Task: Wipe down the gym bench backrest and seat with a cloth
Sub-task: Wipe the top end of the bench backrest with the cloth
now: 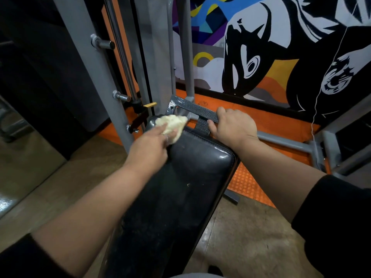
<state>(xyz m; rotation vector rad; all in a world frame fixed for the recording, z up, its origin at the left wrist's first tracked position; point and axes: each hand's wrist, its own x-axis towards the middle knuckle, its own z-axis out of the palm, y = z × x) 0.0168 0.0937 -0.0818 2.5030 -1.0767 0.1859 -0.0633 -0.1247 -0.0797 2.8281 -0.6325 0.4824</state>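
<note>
The black padded bench [180, 187] runs from the bottom of the view up to the middle. Its surface looks scuffed and partly shiny. My left hand [150, 146] is shut on a crumpled cream cloth [171, 125], pressing it on the pad's far left corner. My right hand [233, 125] grips the dark grey speckled metal bracket [192, 111] just beyond the pad's far end.
A grey machine frame [96, 77] with pegs and a chrome guide rod [120, 51] rises at the left, close to the cloth. A yellow-tipped pin [150, 104] sticks out near it. Orange studded matting [249, 183] and a painted wall [281, 47] lie beyond; grey frame tubes [285, 142] run right.
</note>
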